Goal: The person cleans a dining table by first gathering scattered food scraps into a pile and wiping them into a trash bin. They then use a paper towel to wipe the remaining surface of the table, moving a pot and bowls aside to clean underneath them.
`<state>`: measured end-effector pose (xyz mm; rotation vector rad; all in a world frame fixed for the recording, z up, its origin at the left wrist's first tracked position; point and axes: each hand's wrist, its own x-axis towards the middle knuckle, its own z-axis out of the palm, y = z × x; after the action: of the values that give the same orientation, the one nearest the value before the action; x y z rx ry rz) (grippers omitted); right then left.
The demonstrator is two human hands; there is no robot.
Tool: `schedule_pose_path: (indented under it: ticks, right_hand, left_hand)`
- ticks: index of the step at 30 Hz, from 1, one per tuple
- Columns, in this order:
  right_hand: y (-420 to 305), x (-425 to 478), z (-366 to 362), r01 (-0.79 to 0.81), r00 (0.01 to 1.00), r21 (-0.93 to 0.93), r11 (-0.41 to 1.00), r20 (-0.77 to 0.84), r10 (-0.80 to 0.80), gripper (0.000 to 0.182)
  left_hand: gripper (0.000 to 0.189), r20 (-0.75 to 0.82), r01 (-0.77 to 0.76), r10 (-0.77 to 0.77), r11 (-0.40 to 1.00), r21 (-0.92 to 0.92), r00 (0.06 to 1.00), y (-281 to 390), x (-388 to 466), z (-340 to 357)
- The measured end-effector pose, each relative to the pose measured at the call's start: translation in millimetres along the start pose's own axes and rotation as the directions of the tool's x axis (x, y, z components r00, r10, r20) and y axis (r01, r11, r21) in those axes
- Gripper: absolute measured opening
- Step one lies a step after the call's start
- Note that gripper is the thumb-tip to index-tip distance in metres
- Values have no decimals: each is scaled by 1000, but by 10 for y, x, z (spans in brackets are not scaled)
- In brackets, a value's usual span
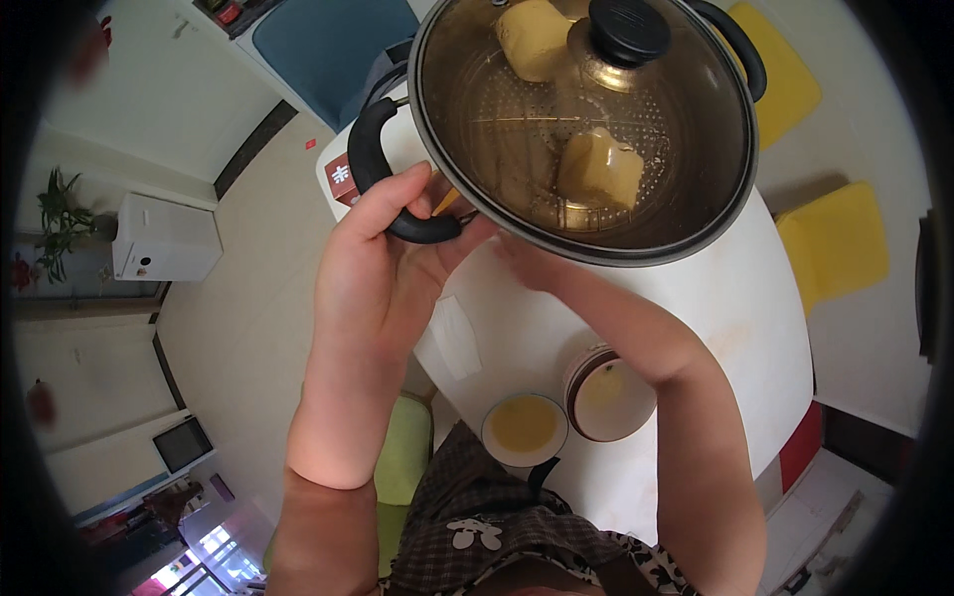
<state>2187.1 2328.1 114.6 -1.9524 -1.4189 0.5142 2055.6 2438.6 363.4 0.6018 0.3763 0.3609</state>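
A steamer pot (492, 149) with a glass lid (693, 171) appears large at the top of the view, over the white table. Through the glass show two yellowish steamed buns (600, 171) on a perforated steaming tray (484, 141). My left hand (399, 231) is closed around the pot's black left loop handle (369, 141). Below the pot's near rim is my right hand (525, 261), its fingers partly hidden, so I cannot tell whether it touches the pot. The lid carries a round black knob (630, 30).
On the white table (730, 313) are a bowl of yellow liquid (524, 428), stacked bowls (607, 402), a white paper strip (456, 339) and a dark red box (343, 179). Yellow chairs (838, 246) stand to the right, a green chair (402, 447) near me, a blue chair (328, 52) beyond.
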Motion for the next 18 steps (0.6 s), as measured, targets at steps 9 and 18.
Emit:
schedule_pose_path:
  ticks: [9,18]
  right_hand:
    - [-29,-449,6,204,919,-206,957,378,-114,51]
    - [1109,-1999,-1119,-538,805,-644,543,-201,559,53]
  left_hand:
    - [21,-104,102,-109,992,-73,989,-277,-51,-118]
    - [24,-189,265,-290,953,-147,938,-936,-144,-459]
